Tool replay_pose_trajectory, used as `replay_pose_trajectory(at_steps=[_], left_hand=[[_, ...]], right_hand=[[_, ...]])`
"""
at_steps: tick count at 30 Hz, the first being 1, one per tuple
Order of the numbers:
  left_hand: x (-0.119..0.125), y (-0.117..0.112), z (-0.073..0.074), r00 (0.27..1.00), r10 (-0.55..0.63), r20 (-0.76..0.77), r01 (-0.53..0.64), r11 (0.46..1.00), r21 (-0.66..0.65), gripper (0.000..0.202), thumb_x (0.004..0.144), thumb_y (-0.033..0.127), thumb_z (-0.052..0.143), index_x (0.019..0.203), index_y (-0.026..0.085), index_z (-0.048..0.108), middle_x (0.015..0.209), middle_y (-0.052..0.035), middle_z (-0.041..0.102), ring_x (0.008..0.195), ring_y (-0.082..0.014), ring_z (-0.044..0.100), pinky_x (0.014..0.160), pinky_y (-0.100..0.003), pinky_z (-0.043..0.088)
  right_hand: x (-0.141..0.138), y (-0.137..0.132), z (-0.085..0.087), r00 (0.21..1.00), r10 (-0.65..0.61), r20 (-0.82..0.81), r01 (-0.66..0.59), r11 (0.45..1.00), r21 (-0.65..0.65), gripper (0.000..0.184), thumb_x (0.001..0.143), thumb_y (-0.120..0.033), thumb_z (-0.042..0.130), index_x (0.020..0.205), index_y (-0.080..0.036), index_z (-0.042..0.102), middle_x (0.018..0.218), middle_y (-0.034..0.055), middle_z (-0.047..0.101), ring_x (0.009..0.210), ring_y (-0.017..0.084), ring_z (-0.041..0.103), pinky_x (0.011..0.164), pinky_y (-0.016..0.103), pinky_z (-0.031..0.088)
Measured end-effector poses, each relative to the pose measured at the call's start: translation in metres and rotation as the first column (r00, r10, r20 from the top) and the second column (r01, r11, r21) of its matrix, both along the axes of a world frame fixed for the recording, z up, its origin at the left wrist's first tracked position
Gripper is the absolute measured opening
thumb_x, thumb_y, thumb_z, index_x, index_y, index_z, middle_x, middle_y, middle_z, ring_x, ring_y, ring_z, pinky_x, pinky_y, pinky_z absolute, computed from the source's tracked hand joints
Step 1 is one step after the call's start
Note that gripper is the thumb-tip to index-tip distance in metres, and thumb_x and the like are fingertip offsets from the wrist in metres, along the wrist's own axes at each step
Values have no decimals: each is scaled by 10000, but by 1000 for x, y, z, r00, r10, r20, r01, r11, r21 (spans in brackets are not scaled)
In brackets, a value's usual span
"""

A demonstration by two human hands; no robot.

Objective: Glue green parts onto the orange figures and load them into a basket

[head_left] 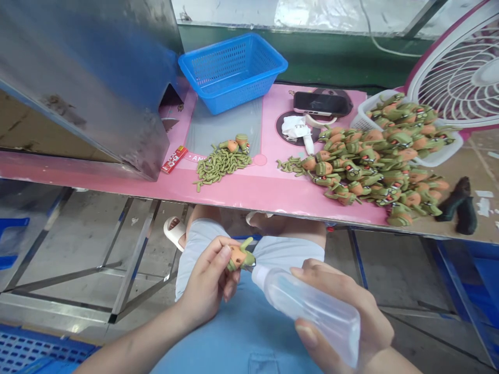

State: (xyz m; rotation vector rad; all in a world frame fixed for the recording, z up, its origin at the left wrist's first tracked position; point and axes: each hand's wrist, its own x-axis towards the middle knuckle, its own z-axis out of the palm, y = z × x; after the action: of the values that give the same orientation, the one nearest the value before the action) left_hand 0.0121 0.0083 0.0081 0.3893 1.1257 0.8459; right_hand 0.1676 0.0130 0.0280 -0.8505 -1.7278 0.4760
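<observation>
Between the thumb and fingers of my left hand is a small green and orange toy figure, with one green limb sticking up. My right hand is wrapped round a clear squeeze bottle, tilted so that its nozzle meets or nearly meets the figure; I cannot tell if they touch. Both hands are over my lap, in front of the table edge. On the pink mat lies a pile of small green limb pieces, with a couple of orange and green bodies at its back.
Many similar figures are heaped at the right, some in a white basket. A blue basket, a phone, crumpled tissue and a red packet are on the table. A metal box stands left, a fan right.
</observation>
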Motion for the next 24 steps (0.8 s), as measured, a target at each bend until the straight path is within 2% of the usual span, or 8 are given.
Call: replay_pose_trajectory(at_steps=[5,9,12,15,17,20,24], left_hand=[[-6,-5,-9,993,-15,-119,29,992,122,433,711,542,598,860,154,478,554,36,488,389,-48,388,343,-136,272],[-10,-6,-15,972,-1,-236,47,981,188,433,723,541,585,896,152,507,589,23,500,423,-59,417,384,-159,324],[-9,2,-14,971,108,-214,-77,986,146,440,687,535,627,858,147,512,549,33,497,394,-46,391,378,-144,301],[-9,15,-10,941,294,-166,-280,955,102,446,640,501,682,839,138,515,516,45,485,376,-18,339,376,-113,259],[-11,22,-8,916,377,-139,-368,926,90,465,607,485,712,847,137,518,517,46,488,382,-11,325,377,-103,252],[-15,28,-6,901,421,-103,-414,907,80,497,560,482,745,843,139,523,506,49,482,385,-9,322,371,-96,257],[-15,28,-7,897,432,-89,-427,901,75,541,520,506,760,837,134,528,499,48,483,375,-4,317,356,-87,257]], right_hand=[[5,-1,-1,998,34,44,-32,999,-34,183,822,-180,455,954,-56,482,573,42,487,463,103,439,367,231,367],[3,3,-3,999,18,30,-14,993,-120,200,816,-243,462,955,-100,479,657,40,551,506,89,508,450,196,444],[3,7,-13,998,5,-63,-24,956,-294,208,803,-321,502,903,-139,510,695,16,571,557,81,550,490,157,457],[7,18,-30,977,-66,-201,-43,868,-494,241,757,-369,544,848,-146,525,692,14,565,544,91,537,462,171,431],[9,34,-42,966,-128,-226,-34,801,-598,291,706,-390,570,828,-138,491,672,15,544,537,97,514,465,190,419],[8,77,-54,970,-187,-153,34,732,-680,349,651,-393,562,830,-152,383,680,14,526,565,106,497,506,216,417],[0,159,-63,972,-223,-70,119,730,-674,379,646,-248,574,926,-153,336,857,50,560,754,129,553,664,246,444]])
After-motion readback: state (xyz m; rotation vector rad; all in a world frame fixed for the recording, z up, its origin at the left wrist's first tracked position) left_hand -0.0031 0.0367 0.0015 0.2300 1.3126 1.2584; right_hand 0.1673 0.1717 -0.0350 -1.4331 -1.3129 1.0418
